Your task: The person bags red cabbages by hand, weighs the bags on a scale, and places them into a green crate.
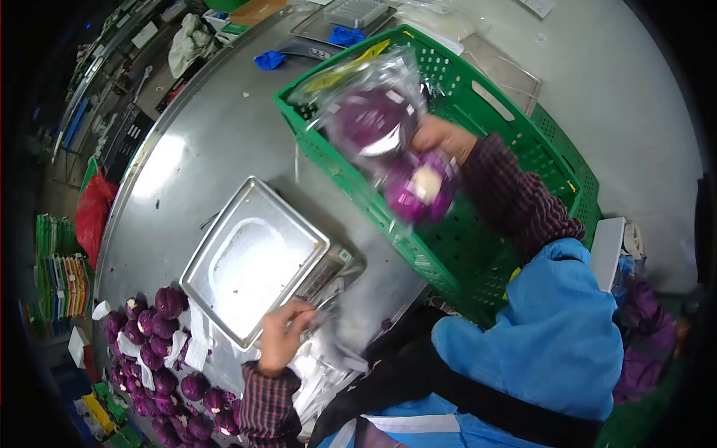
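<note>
My right hand is closed on the gathered plastic of bagged red cabbages, over the green crate. One dark red cabbage shows through shiny clear film above and left of the fingers. Below them hangs a second, brighter red cabbage, its pale cut stem facing me; motion blurs it. Low in the view, my left hand has thumb and fingers pinched together at the edge of a clear plastic bag. That hand is just beside the metal tray on the scale, above a pile of clear bags.
A metal tray rests on a scale on the steel table. Many loose red cabbages and white paper pieces lie at lower left. Blue scraps are near the back. The green crate's tall walls stand on the right.
</note>
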Demonstrator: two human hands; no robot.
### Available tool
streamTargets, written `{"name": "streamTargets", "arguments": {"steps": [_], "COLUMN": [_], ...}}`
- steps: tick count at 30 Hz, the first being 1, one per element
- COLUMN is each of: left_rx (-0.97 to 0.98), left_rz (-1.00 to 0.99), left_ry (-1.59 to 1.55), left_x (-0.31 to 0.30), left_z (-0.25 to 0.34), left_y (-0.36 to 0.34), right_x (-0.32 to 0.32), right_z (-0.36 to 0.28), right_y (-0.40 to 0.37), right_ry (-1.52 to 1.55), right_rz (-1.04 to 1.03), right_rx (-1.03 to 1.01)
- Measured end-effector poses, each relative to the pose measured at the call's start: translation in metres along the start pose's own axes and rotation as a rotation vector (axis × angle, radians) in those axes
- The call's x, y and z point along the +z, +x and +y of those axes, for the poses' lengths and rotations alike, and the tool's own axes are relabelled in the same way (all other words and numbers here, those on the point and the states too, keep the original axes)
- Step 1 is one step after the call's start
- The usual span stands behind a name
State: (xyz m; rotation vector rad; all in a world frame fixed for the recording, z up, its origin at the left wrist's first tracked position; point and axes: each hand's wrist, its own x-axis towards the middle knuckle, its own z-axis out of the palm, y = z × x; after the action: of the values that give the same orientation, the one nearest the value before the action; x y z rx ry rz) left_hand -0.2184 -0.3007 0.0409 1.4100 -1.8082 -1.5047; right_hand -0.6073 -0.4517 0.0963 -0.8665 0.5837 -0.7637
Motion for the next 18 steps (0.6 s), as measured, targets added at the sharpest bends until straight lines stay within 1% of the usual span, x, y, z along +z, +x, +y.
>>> {"name": "streamTargets", "arguments": {"steps": [1, 3, 4, 5, 6, 7, 8, 9, 11, 12, 13, 14, 15, 16, 17, 18], "left_rx": [-0.068, -0.226, -0.256, -0.289, -0.242, -0.255, -0.273, -0.297, -0.317, -0.380, -0.478, -0.489, -0.472, -0.430, -0.419, -0.440], "left_rz": [0.059, 0.101, 0.133, 0.169, 0.193, 0.200, 0.222, 0.266, 0.323, 0.317, 0.343, 0.412, 0.461, 0.500, 0.494, 0.521], "left_ry": [-0.116, -0.252, -0.286, -0.321, -0.360, -0.370, -0.425, -0.480, -0.348, -0.288, -0.310, -0.406, -0.407, -0.395, -0.522, -0.557], "left_x": [-0.001, -0.007, -0.010, -0.011, -0.012, -0.014, -0.018, -0.020, -0.029, -0.034, -0.038, -0.039, -0.041, -0.042, -0.044, -0.046], "left_z": [-0.013, -0.026, -0.039, -0.051, -0.046, -0.047, -0.049, -0.051, -0.056, -0.062, -0.035, -0.036, -0.036, -0.051, -0.042, -0.040], "left_y": [-0.006, -0.021, -0.031, -0.038, -0.044, -0.045, -0.051, -0.062, -0.072, -0.079, -0.075, -0.079, -0.084, -0.093, -0.097, -0.099], "right_x": [-0.017, -0.103, -0.135, -0.163, -0.189, -0.214, -0.239, -0.256, -0.233, -0.230, -0.244, -0.255, -0.265, -0.208, -0.258, -0.206], "right_z": [-0.008, -0.012, -0.010, -0.007, -0.001, 0.011, 0.028, 0.039, 0.044, 0.052, 0.057, 0.061, 0.052, 0.034, 0.037, 0.028], "right_y": [-0.006, -0.020, -0.026, -0.031, -0.036, -0.043, -0.046, -0.043, -0.040, -0.033, -0.025, -0.016, -0.003, 0.013, 0.017, 0.042], "right_ry": [0.186, 0.136, 0.135, 0.037, -0.063, -0.064, -0.115, -0.171, -0.245, -0.435, -0.486, -0.611, -1.270, -1.790, -2.240, -1.976], "right_rz": [-0.009, 0.136, 0.143, 0.259, 0.369, 0.363, 0.468, 0.550, 0.526, 0.512, 0.576, 0.620, 0.630, 0.631, 0.748, 0.693], "right_rx": [-0.063, 0.075, 0.078, 0.174, 0.274, 0.290, 0.300, 0.316, 0.366, 0.348, 0.496, 0.423, 0.387, 0.251, -0.121, -0.237]}}
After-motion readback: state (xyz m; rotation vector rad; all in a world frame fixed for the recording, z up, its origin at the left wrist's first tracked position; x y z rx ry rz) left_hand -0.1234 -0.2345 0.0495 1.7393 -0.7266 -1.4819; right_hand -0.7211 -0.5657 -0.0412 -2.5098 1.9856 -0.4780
